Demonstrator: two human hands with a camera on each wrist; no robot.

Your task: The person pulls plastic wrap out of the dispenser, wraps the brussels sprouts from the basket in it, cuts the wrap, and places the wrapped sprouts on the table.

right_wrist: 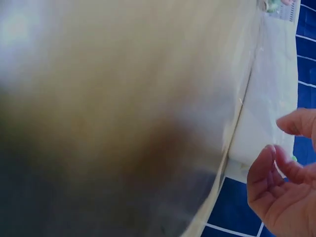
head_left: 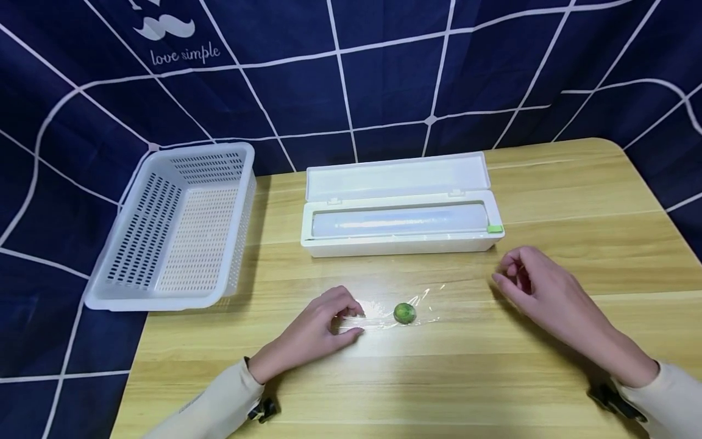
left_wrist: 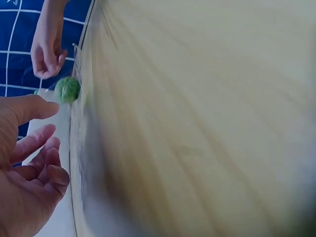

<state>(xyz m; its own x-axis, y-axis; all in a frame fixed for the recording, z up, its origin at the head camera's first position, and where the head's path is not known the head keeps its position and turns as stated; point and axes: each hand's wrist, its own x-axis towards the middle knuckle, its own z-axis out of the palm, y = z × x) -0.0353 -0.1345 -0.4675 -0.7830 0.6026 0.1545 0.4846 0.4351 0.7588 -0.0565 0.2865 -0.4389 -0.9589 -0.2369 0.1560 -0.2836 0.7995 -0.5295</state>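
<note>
A small round mottled green fruit or vegetable (head_left: 404, 313) sits on the table with clear plastic film (head_left: 375, 321) around it; whether the film covers it, I cannot tell. My left hand (head_left: 323, 326) is at the film's left end, loosely bent, thumb and fingers apart. In the left wrist view, nothing shows between that hand's fingers. To the right of the film, my right hand (head_left: 540, 286) hovers with loosely curled fingers and holds nothing visible. Behind both hands stands a long white box (head_left: 400, 244), lid up, with a roll of cling film (head_left: 400, 221) inside.
A white perforated plastic basket (head_left: 236, 244) stands on the left of the wooden table (head_left: 439, 390). A green tab (head_left: 495, 229) marks the box's right front corner. Dark blue cloth (head_left: 384, 79) with white lines hangs behind the table.
</note>
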